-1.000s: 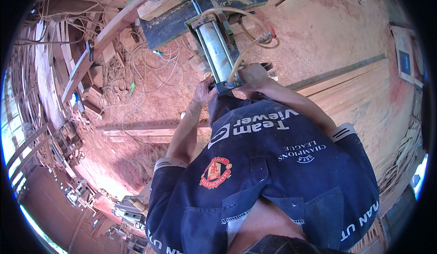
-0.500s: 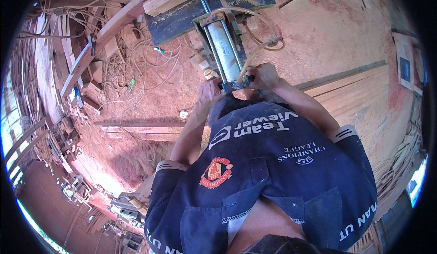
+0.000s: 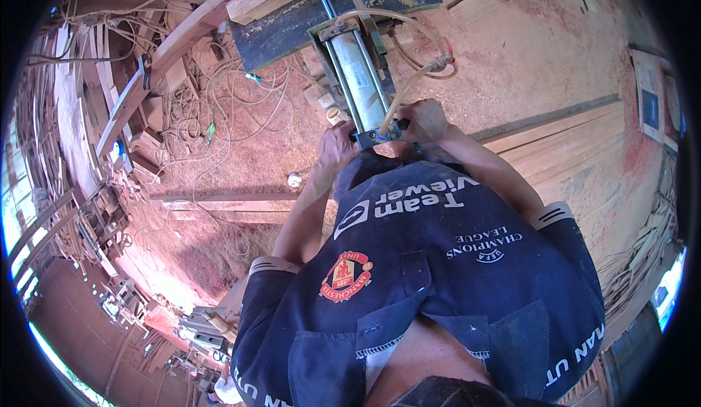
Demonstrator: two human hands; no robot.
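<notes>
A silver pneumatic cylinder (image 3: 356,75) stretches away from my body, mounted on a metal frame. Its shiny rod (image 3: 326,4) reaches to a pale wood block (image 3: 274,0) on a dark board (image 3: 270,43). My left hand (image 3: 336,145) is closed around the left side of the cylinder's near end. On the opposite side, my right hand (image 3: 426,120) is wrapped around a dark handle, most of it hidden by the fingers. A clear yellowish hose (image 3: 399,105) runs from a blue fitting at the near end and loops off to the right.
Tangled hoses (image 3: 234,100) lie on the dusty floor to the left, beside a long wooden beam (image 3: 131,104). Stacked planks (image 3: 562,138) lie at the right. Another plank (image 3: 234,208) crosses the floor at left. Part of another person (image 3: 228,391) shows at the lower left.
Both hands keep their places on the cylinder's near end. Another person's pale clothing has come into view at the lower left. The far board sits very slightly further left in the picture.
</notes>
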